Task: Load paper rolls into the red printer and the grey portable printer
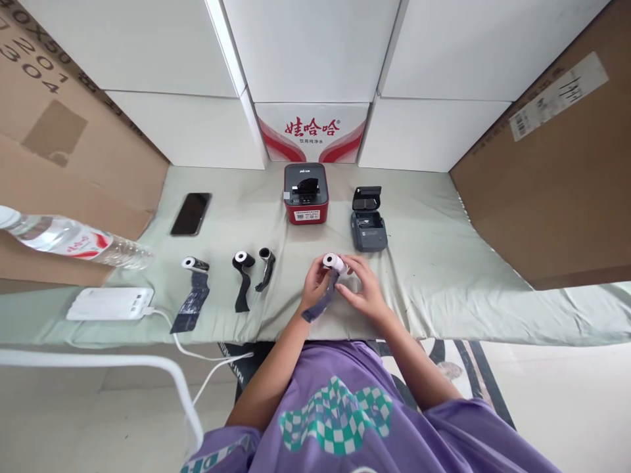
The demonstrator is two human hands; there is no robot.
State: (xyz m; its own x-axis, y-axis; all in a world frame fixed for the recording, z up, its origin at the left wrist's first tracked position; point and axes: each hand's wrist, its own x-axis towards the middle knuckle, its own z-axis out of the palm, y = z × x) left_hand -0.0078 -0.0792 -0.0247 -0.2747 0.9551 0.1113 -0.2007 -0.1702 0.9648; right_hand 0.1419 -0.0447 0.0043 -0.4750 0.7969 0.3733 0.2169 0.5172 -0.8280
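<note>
Both my hands meet over the front middle of the table on a small white paper roll (333, 262) with a dark wrapper strip (320, 303) hanging from it. My left hand (313, 284) grips the strip and the roll's left side. My right hand (362, 289) holds the roll from the right. Behind them stand a red label printer (306, 194) and a grey printer (368, 223) with its lid up.
Three more rolls with dark strips (196, 265) (242, 260) (266, 255) lie to the left. A phone (190, 213), a water bottle on its side (69, 240) and a white power bank (109, 304) with a cable are further left. Boxes wall the table.
</note>
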